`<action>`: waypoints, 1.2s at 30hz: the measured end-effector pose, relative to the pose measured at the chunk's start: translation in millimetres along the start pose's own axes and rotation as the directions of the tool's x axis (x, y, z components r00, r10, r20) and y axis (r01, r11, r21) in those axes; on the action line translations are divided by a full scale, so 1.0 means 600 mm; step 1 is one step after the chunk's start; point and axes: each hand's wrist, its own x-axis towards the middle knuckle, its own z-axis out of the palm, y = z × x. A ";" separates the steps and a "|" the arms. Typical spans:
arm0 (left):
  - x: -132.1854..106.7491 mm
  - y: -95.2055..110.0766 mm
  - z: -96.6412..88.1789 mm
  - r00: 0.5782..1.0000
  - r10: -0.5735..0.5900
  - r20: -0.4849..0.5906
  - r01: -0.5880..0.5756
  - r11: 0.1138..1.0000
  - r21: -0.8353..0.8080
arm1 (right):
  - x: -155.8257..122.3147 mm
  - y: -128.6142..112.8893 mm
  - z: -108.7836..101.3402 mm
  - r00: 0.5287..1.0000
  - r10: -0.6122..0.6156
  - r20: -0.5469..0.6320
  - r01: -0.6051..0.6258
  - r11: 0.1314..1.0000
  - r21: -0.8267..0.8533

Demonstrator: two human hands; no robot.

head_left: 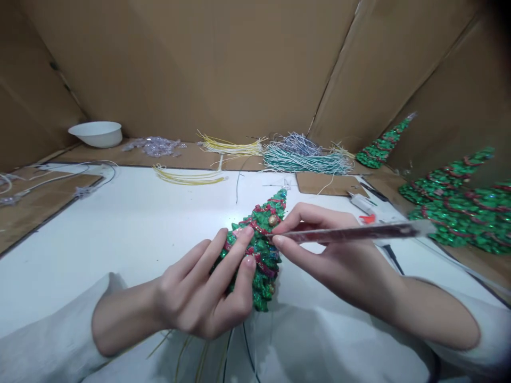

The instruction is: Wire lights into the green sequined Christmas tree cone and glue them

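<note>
A small green Christmas tree figure with red garlands, gold balls and a clear star at its tip leans away on the white work surface. My left hand grips its left side, the fingertips pressed on its front. Between thumb and fingers, my right hand pinches a slim, flat, brownish tool. Its narrow end meets the tree's front near a gold ball; the exact kind of tool is unclear. Thin yellow and dark wires hang below the tree, their upper ends hidden.
Bundles of yellow wires and green wires lie at the back. A white bowl and clear plastic pieces are back left. More tree figures lie along the right, near a white tool. Cardboard walls enclose the surface.
</note>
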 end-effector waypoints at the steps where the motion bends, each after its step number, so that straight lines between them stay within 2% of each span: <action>1: 0.006 -0.001 -0.003 1.000 0.017 -0.001 -0.017 1.000 -0.002 | -0.002 -0.002 -0.002 1.000 -0.008 -0.005 0.008 1.000 -0.023; 4: 0.023 0.004 -0.012 0.998 0.063 0.025 -0.063 0.998 -0.008 | -0.008 -0.009 -0.007 0.998 -0.050 -0.022 0.048 0.996 -0.078; 8: 0.030 0.015 -0.018 0.998 0.053 0.042 -0.052 0.999 -0.007 | -0.017 -0.016 -0.011 0.997 -0.078 -0.006 0.077 0.991 -0.109; 16: 0.035 0.027 -0.022 0.999 0.040 0.027 -0.040 0.999 0.003 | -0.032 -0.029 -0.016 0.999 -0.046 0.004 0.047 0.993 -0.109; 24: 0.040 0.031 -0.025 0.999 0.050 -0.011 -0.049 0.998 0.027 | -0.043 -0.039 -0.006 0.998 0.007 0.059 -0.003 0.998 -0.065; 33: 0.043 0.030 -0.025 0.999 0.032 -0.024 -0.031 0.998 0.049 | -0.050 -0.054 -0.001 0.986 -0.143 0.090 0.160 0.962 -0.223; 36: 0.042 0.032 -0.025 1.000 0.018 -0.026 -0.016 0.999 0.048 | -0.048 -0.054 -0.003 0.978 -0.175 0.109 0.196 0.956 -0.219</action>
